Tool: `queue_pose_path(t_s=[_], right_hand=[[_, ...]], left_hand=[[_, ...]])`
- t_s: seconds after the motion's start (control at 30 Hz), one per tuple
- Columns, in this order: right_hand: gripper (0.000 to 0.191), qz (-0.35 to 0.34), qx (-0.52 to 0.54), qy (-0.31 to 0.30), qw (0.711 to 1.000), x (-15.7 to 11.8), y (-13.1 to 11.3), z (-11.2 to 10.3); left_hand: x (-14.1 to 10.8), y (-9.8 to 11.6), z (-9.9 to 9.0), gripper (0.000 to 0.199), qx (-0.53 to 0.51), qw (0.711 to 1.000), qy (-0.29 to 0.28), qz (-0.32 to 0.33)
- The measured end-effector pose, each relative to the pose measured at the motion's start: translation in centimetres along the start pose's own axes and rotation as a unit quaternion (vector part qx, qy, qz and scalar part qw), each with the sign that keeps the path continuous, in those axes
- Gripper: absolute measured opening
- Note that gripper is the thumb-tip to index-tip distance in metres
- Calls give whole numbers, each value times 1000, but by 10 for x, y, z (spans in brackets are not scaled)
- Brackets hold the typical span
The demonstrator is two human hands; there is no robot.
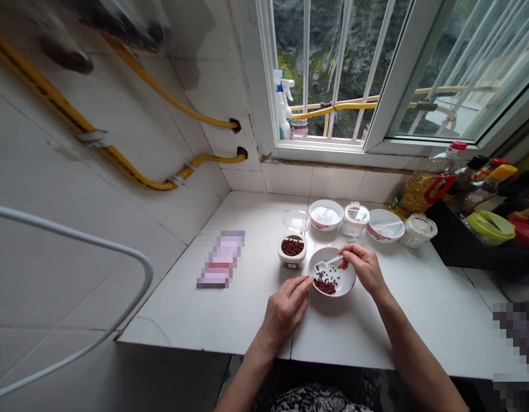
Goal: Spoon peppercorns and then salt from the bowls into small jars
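A white bowl with a pink rim stands on the counter, with small dark red-brown peppercorn-like grains gathered toward its near left side. My left hand is closed at the bowl's left edge, fingertips gripping the rim. Between the fingers of my right hand is a small white spoon, its head low inside the bowl near the grains. Just left of the bowl sits a white seasoning jar, its clear lid flipped up and more of the same grains inside.
Behind stand a bowl of white powder, a lidded jar, another bowl with a white spoon, and a second lidded jar. An oil bottle is at the right. A blurred flat packet lies left.
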State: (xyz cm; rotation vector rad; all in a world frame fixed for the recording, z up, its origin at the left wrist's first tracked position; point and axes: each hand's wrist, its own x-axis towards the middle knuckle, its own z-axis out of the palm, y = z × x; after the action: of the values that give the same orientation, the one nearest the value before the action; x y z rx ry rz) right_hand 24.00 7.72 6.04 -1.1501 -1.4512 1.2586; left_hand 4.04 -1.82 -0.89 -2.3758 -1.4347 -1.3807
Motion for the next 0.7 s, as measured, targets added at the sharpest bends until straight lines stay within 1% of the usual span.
queue_pose_path(t_s=[0.33,0.47,0.57,0.7], right_hand=[[19,-6,3,5,1000,1,0,2],[24,-2,21,6,1000,4,0,1],[28,-24,18,19,999,5,-3,5],[25,-81,13,30,996,3,-10,22]], left_hand=[[-1,0,0,41,2,1000,-2,0],[-1,0,1,42,2,1000,-6,-4],[-1,0,1,41,1,1000,0,1],[-1,0,1,42,0,1000,-2,2]])
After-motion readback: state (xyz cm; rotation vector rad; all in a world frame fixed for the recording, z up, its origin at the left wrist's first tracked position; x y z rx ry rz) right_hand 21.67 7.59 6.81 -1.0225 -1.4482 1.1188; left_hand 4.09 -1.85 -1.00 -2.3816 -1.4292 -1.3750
